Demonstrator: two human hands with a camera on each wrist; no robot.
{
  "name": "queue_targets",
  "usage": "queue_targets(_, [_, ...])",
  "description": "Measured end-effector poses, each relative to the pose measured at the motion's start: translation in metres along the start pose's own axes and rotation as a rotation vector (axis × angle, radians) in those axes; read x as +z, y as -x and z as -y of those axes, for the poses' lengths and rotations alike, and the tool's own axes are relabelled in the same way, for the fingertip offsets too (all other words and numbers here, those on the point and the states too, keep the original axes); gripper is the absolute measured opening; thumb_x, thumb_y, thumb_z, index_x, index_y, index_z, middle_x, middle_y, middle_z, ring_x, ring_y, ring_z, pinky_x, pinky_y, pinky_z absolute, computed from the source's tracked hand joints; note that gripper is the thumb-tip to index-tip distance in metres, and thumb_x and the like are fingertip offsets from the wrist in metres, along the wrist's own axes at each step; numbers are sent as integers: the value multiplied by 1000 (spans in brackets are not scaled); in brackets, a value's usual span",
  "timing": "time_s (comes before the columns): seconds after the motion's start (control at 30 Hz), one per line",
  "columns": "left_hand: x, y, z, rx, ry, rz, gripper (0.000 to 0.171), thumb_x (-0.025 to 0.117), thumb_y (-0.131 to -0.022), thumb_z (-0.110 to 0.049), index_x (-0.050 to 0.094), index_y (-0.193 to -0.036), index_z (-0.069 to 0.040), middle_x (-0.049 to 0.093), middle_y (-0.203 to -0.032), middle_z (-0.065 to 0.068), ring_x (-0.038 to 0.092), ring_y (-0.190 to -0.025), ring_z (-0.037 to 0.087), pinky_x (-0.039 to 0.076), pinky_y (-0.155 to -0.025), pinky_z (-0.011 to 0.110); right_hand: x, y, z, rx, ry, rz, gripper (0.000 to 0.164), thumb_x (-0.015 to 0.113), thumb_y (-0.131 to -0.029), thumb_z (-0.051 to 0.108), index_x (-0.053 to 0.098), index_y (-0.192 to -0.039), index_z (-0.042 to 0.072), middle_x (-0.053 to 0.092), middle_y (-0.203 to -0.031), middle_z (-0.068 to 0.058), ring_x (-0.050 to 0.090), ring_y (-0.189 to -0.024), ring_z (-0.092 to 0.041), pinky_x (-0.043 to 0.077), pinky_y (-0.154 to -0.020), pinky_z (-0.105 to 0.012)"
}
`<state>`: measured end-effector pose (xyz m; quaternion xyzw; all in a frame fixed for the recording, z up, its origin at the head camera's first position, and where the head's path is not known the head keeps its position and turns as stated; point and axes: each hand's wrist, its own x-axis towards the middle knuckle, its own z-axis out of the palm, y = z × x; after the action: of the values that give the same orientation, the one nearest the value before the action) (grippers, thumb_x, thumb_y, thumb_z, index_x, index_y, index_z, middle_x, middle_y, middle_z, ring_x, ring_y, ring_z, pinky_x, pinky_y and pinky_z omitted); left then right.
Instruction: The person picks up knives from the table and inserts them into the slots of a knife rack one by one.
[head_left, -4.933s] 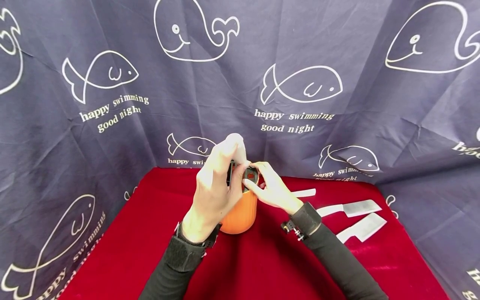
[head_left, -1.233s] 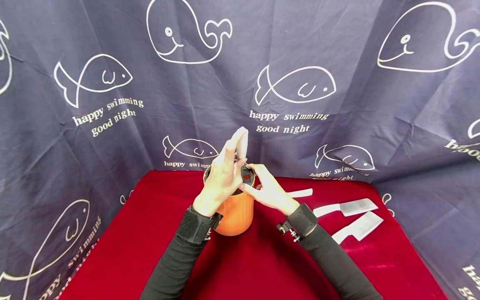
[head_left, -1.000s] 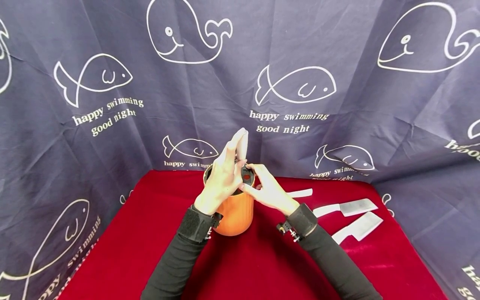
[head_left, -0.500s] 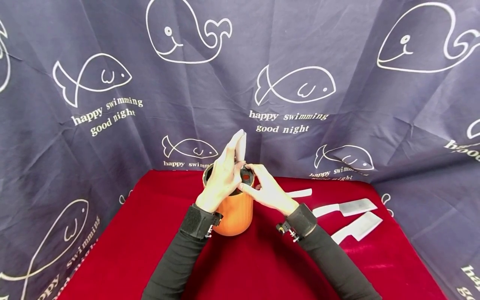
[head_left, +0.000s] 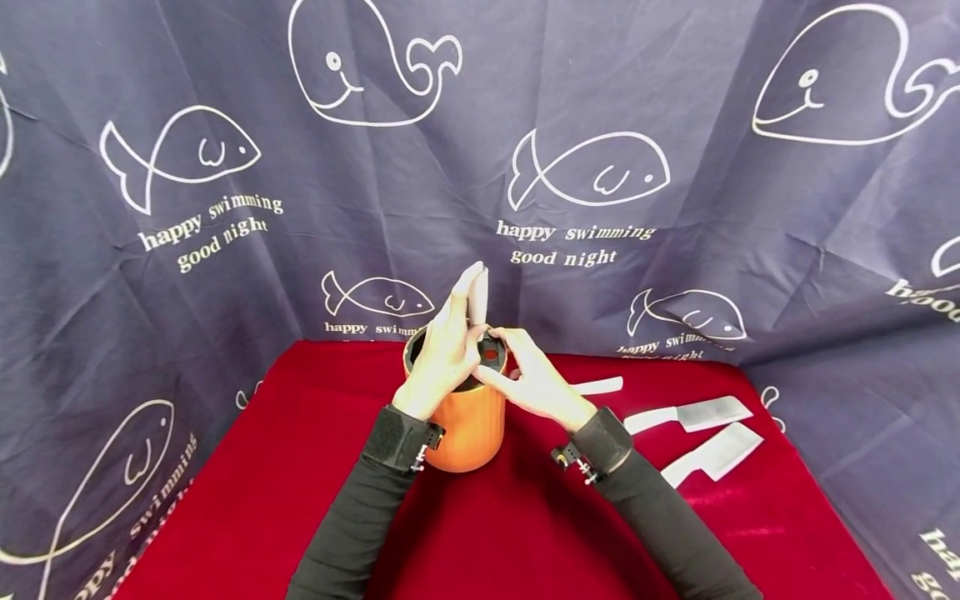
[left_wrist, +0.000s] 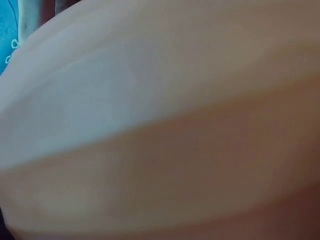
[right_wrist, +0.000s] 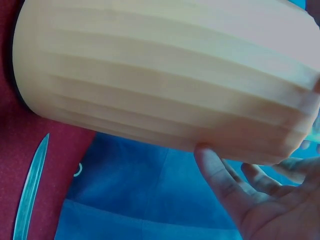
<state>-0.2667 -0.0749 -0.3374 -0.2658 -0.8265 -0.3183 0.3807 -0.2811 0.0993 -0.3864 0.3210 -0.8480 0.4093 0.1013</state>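
An orange ribbed knife holder (head_left: 468, 429) with a black insert (head_left: 491, 354) in its top stands on the red cloth. My left hand (head_left: 442, 354) is over its mouth and grips the upright white handle of a knife (head_left: 480, 300); the blade is hidden below the hand. My right hand (head_left: 536, 379) holds the holder's right rim between thumb and fingers. In the right wrist view, the right thumb (right_wrist: 212, 167) touches the holder's ribbed side (right_wrist: 150, 75). The left wrist view is mostly filled by the holder's wall (left_wrist: 175, 165), close and blurred.
Two cleavers lie at the right, an upper cleaver (head_left: 712, 414) and a lower cleaver (head_left: 723, 454). Another white handle (head_left: 600, 386) shows behind the right hand. A pointed blade (right_wrist: 31, 192) lies on the red cloth (head_left: 247, 500). A dark blue printed curtain (head_left: 420, 208) hangs behind.
Since the oldest frame, my left hand and the white-handled knife have come down closer to the holder. Over the last second the handle has sunk slightly; the right hand stays at the rim.
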Motion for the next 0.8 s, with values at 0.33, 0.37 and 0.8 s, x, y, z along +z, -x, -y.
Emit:
queue_targets(0.33, [5,1,7,-50,11,40,89,65,-81,14,26,-156,-15,54,-147,17,65,-121,34,56,-97,47,-2,0,0,-1,-2,5,64,78,-88,31,51,-142,11,53,-136,-11,55,-106,-21,56,-69,-23])
queue_targets(0.37, [4,1,8,-56,15,42,89,65,-81,14,26,-157,-15,54,-146,18,65,-120,35,56,-97,47,-2,0,0,3,-2,6,64,78,-88,31,52,-142,11,53,-135,-11,55,-106,-21,57,-69,-24])
queue_targets(0.8, [5,-2,17,-98,68,59,100,65,-77,14,18,-161,-15,48,-155,16,63,-125,34,53,-102,48,0,0,0,-4,-42,6,60,78,-89,29,53,-141,12,54,-134,-10,54,-106,-21,57,-68,-21])
